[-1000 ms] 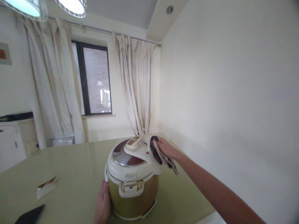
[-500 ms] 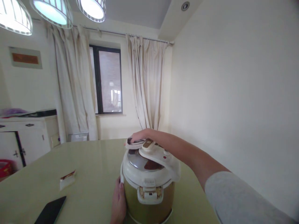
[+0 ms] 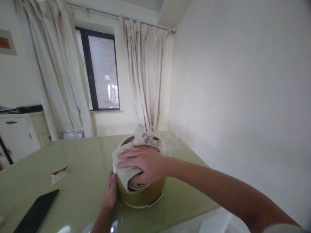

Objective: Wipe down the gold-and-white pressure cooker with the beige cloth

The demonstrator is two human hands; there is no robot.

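Near the front edge of the green table (image 3: 80, 168), the left hand (image 3: 109, 191) rests flat and open against the lower left side of the pressure cooker (image 3: 145, 194), fingers pointing up along its gold wall. Just above it, the right hand (image 3: 143, 163) lies across the front of the cooker's top, fingers spread and pressing a pale cloth (image 3: 128, 176) onto the lid; the cloth's lower fold is bunched under the palm and hangs over the cooker's front rim, while its patterned far end (image 3: 148, 139) stands up over the back of the lid. The cooker stands a little right of the table's middle, well in from every edge. Toward the front left corner lies a dark phone (image 3: 36, 212), and farther back along the left side a small wrapped packet (image 3: 59, 174). Beyond the table's far edge stand a white cabinet (image 3: 19, 132), a dark-framed window (image 3: 100, 71) and cream curtains (image 3: 145, 74).
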